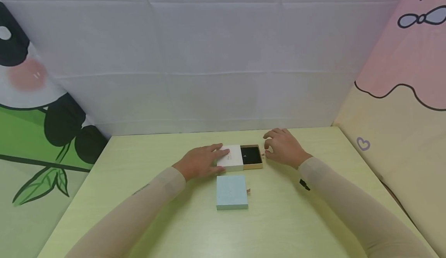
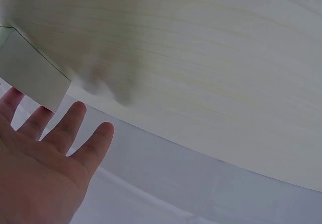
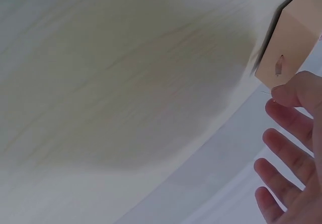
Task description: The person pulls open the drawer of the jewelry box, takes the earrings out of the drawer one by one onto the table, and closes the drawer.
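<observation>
A white drawer-style gift box (image 1: 231,158) lies near the far edge of the table, its tan tray (image 1: 258,166) slid partway out to the right. Inside the tray is a black insert (image 1: 251,155) with a small pale star-shaped mark. My left hand (image 1: 201,161) holds the white sleeve at its left end, thumb along the near side and fingers over the top and far side. Just right of the tray, my right hand (image 1: 286,146) has its thumb and index fingertips close together by the tray's corner. The short ribbon tab (image 3: 279,66) hangs free.
A light blue box (image 1: 232,193) with a ribbon tab on its right side lies in front of the white one. The pale wooden table (image 1: 181,227) meets a white cloth backdrop (image 1: 216,76), with printed cloth walls at left and right.
</observation>
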Demonstrator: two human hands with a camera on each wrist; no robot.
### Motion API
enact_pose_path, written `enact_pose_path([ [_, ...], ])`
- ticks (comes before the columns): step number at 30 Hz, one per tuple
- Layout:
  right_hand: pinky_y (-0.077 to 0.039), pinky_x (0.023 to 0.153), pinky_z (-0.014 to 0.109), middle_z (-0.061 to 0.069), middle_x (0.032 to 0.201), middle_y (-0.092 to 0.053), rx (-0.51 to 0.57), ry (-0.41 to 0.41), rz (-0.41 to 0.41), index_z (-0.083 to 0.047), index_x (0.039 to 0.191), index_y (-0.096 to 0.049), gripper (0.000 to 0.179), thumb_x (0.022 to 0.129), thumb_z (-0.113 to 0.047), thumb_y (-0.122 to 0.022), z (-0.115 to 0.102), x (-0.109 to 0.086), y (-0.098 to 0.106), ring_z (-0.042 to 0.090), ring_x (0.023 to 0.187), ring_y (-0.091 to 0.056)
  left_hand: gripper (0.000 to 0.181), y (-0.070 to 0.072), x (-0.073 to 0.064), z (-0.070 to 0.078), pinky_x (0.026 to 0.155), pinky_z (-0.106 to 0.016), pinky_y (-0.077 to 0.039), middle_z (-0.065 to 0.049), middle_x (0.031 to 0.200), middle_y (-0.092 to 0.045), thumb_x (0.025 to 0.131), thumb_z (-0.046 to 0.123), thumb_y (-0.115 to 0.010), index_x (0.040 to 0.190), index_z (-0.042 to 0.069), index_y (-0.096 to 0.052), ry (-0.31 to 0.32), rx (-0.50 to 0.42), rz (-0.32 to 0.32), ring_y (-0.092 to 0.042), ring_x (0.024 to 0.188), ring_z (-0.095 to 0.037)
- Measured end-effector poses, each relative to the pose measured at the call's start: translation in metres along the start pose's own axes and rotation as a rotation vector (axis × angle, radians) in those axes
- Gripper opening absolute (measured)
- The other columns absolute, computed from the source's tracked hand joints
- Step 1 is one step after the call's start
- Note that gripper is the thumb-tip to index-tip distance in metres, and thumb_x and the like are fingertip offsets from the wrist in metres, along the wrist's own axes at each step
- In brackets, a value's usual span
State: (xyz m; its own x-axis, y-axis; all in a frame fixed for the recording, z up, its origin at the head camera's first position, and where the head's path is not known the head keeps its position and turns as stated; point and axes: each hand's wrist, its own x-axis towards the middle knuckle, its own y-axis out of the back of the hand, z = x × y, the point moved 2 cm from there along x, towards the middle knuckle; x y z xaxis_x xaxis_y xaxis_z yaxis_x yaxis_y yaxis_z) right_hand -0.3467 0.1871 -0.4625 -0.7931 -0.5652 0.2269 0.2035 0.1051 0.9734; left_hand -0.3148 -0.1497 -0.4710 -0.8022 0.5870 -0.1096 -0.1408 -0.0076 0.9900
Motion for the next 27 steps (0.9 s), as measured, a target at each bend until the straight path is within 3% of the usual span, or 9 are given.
enact_pose_path([
  [11,-0.059,0.121,0.061,0.012,0.143,-0.084,-0.001,-0.019,-0.046,-0.016,0.097,-0.090,0.010,0.104,-0.022,-0.086,0.004,-0.004,-0.003,0.039,0.140,-0.073,0.075,0.001,-0.001,0.001,0.136,-0.059,-0.054,-0.011,0.192,-0.044,0.118,0.061,-0.065,0.184,0.031,-0.045,0.001,-0.010,-0.003,-0.056,0.171,-0.038],
  [27,-0.061,0.114,0.060,0.010,0.137,-0.086,-0.005,-0.012,-0.038,-0.016,0.092,-0.089,0.012,0.103,-0.019,-0.086,0.012,-0.009,-0.011,0.038,0.132,-0.075,0.075,0.000,0.000,0.001,0.135,-0.059,-0.055,-0.009,0.192,-0.044,0.118,0.062,-0.066,0.184,0.032,-0.046,0.009,-0.008,0.000,-0.056,0.172,-0.036],
])
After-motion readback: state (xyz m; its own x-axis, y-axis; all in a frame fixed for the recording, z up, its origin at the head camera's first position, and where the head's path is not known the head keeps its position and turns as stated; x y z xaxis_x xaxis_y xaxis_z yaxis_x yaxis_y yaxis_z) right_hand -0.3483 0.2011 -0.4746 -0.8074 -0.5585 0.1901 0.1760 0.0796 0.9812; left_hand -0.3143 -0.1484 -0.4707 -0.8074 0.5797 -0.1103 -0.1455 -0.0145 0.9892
